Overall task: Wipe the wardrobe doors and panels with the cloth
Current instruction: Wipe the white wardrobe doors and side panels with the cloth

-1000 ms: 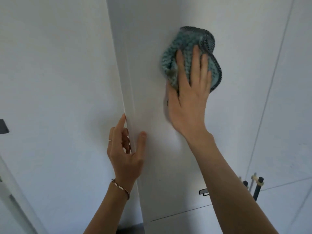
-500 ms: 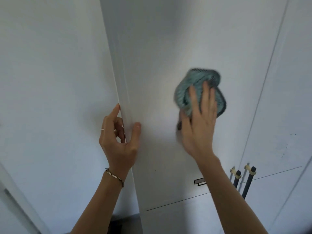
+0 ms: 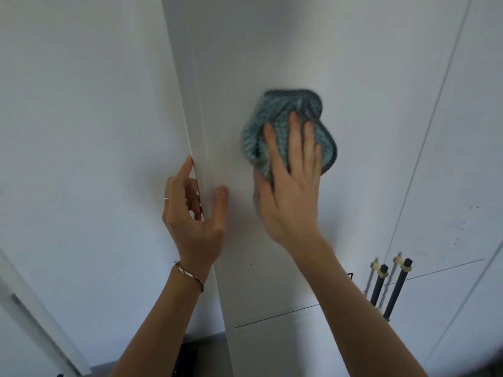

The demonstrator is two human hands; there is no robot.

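Under right grip (image 3: 292, 197), cloth (image 3: 275, 118) bunched upward, against wardrobe door (image 3: 285, 50)

We are looking at a home interior: tall white wardrobe doors (image 3: 272, 63) are filling the view. Thin seams (image 3: 428, 126) are dividing them, and 2 dark bar handles (image 3: 396, 289) are standing low down.

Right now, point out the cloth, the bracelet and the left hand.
cloth (image 3: 283, 107), head view, upper teal fold above the fingers.
bracelet (image 3: 189, 276), head view, chain links on the left wrist.
left hand (image 3: 194, 224), head view, back of the hand gripping the door edge (image 3: 200, 164).
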